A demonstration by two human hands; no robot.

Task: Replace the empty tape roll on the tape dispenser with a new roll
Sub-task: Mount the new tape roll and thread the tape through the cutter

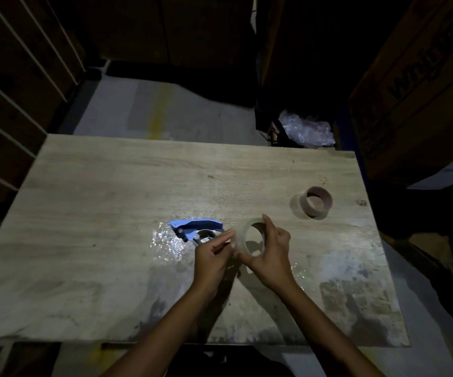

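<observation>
R hand (270,253) grips new roll (252,238)

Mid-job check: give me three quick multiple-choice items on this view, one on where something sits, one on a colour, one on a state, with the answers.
1. Where is the empty cardboard core?
A. On the table's far right part
B. In the left hand
C. On the dispenser

2. What colour is the tape dispenser?
A. Red
B. Blue
C. Yellow

3. What is the state of the new clear tape roll?
A. Lying untouched by the core
B. Already mounted on the dispenser
C. Held by the right hand, left hand at its edge

Answers: 1 A, the core rests alone near the right edge. 2 B, its body shows blue. 3 C, right-hand fingers wrap the roll, apart from the dispenser.
</observation>
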